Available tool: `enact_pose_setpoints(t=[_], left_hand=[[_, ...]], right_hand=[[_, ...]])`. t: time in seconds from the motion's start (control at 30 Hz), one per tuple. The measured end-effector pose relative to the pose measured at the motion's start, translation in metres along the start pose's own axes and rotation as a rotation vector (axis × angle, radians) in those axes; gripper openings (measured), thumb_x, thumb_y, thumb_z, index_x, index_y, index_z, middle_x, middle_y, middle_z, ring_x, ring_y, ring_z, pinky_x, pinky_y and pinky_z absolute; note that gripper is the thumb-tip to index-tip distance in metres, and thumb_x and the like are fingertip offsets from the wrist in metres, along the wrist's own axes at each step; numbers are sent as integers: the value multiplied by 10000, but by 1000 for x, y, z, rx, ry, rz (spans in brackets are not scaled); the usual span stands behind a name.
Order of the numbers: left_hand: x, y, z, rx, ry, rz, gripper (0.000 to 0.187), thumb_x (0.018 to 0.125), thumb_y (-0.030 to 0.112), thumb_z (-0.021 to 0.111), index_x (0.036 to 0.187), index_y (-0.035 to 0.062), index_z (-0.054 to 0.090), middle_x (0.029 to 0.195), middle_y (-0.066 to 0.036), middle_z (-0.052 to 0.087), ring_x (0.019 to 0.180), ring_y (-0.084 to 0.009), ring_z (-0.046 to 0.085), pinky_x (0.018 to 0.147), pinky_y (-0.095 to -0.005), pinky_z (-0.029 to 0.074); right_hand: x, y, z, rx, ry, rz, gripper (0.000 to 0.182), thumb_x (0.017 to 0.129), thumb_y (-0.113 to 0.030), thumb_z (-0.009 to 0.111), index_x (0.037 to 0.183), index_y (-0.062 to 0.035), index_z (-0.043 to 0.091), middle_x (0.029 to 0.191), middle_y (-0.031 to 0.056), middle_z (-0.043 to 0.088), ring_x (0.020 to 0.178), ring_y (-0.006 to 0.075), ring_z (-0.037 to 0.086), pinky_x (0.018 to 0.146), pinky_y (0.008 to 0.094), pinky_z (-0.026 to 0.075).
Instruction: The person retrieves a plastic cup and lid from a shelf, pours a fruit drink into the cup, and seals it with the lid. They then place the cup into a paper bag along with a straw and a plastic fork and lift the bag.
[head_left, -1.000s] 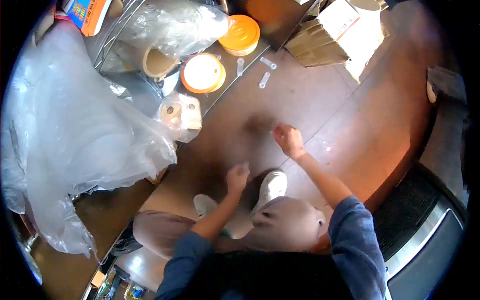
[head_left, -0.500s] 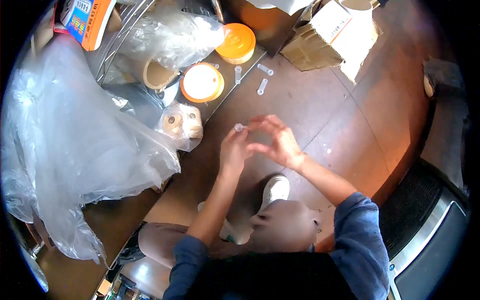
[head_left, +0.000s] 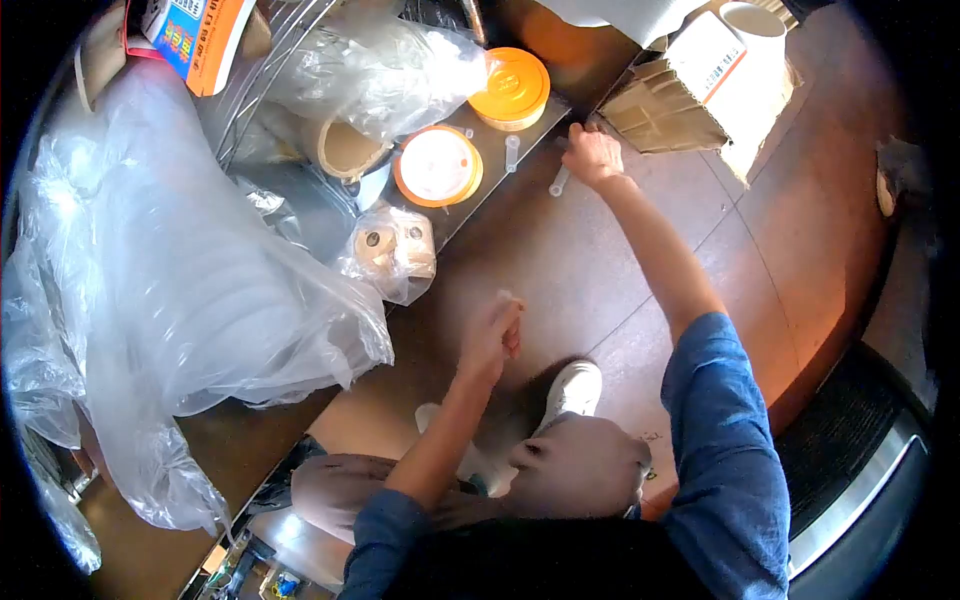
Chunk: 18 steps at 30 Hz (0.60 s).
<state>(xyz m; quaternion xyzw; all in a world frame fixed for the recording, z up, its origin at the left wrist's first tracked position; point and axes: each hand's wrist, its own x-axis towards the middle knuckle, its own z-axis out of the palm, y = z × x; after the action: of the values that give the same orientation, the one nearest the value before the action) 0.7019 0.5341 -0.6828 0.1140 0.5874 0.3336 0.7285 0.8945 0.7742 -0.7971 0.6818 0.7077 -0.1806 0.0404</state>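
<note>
One small clear plastic tube (head_left: 558, 182) lies on the brown tiled floor (head_left: 560, 260), just beside the right hand (head_left: 594, 155); its long axis runs obliquely, upper end pointing to the fingers, the other to the view's lower left. A second clear plastic tube (head_left: 512, 154) lies near the edge of the dark shelf (head_left: 490, 181), its axis almost vertical in the view. The right hand is low to the floor, fingers curled down — whether it grips anything cannot be told. The left hand (head_left: 490, 338) is narrowed, with a blurred translucent piece (head_left: 510, 298) at its fingertips. Writing: the orange-and-blue printed carton (head_left: 205, 45) bears characters, not legible; the torn brown cardboard box (head_left: 665, 110) carries a white barcode label (head_left: 708, 58); the round orange-lidded tub (head_left: 510, 88) shows indistinct lid marking.
</note>
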Motion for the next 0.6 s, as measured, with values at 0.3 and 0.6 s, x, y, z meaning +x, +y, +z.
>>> enact_pose_setpoints(t=[0.3, 0.6], left_hand=[[-1, -24, 1, -32, 27, -110, 196, 913, 262, 566, 919, 68, 592, 596, 23, 412, 470, -84, 409, 424, -242, 344], [-15, 4, 11, -4, 97, -69, 173, 917, 228, 565, 926, 57, 588, 586, 28, 406, 471, -78, 400, 409, -243, 343]], right_hand=[[-10, 43, 88, -23, -81, -713, 199, 780, -84, 529, 978, -58, 531, 1066, 64, 511, 1001, 275, 524, 776, 375, 514], [-45, 6, 32, 195, -38, -557, 208, 849, -129, 540, 1036, -66, 473, 943, 208, 620, 824, 399, 603, 703, 503, 477]])
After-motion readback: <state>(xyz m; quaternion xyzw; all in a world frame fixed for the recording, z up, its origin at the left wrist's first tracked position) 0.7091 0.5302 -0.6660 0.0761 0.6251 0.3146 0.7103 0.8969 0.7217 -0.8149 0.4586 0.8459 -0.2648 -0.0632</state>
